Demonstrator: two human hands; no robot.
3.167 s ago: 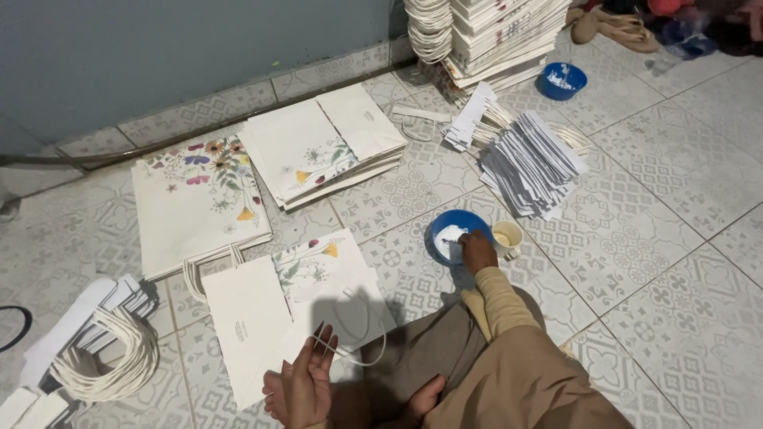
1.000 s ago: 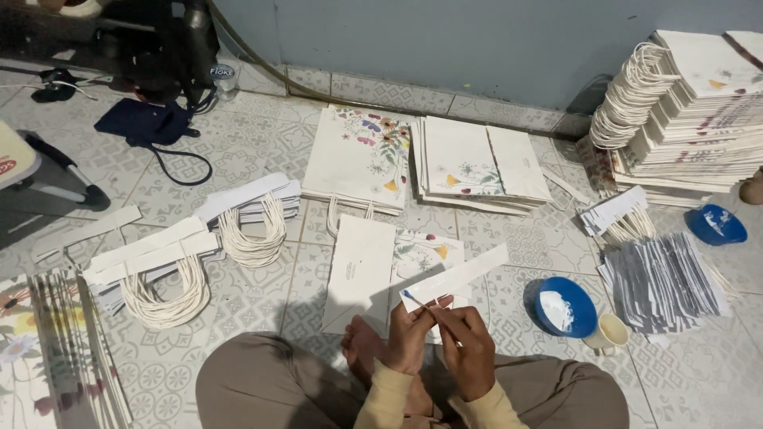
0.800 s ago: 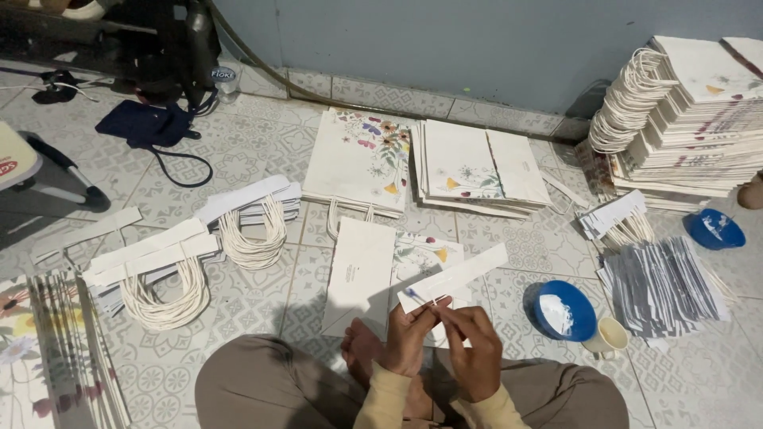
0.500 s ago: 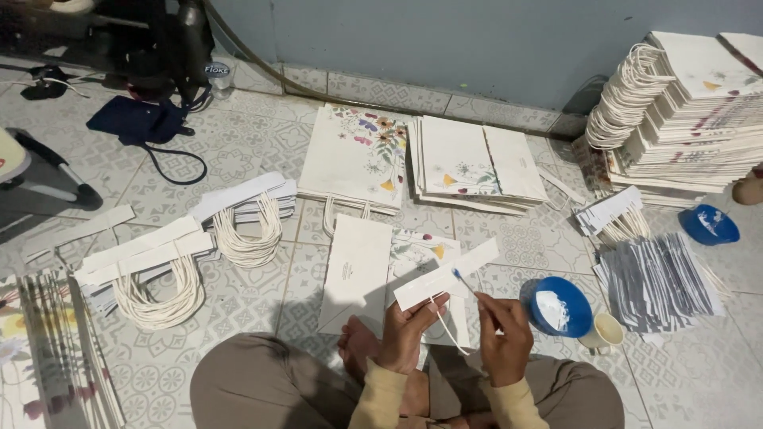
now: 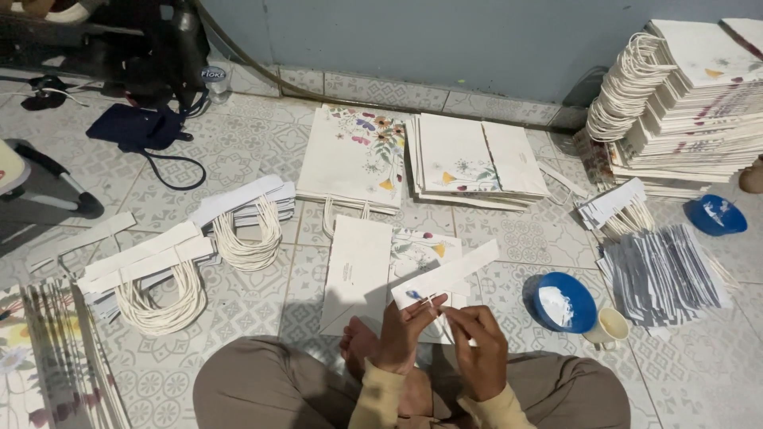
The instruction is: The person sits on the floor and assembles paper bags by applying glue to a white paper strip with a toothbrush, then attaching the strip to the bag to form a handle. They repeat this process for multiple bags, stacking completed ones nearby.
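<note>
I sit cross-legged on a tiled floor. My left hand (image 5: 401,334) pinches the near end of a long white card strip (image 5: 455,271) that slants up to the right. My right hand (image 5: 479,343) is closed right beside it, fingertips meeting the left hand at the strip's end, where a thin white cord shows. Just beyond my feet, under the strip, lies a flat white paper bag (image 5: 359,266) with a floral panel.
A blue bowl of white paste (image 5: 561,303) and a small cream cup (image 5: 608,326) sit to my right. Floral paper bags (image 5: 354,155) lie ahead, tall bag stacks (image 5: 699,103) far right, cord-handle strips (image 5: 163,274) left, dark bags and cables far left.
My right hand came back from the blue bowl's side to meet the left hand at the strip's near end. The view moved in slightly.
</note>
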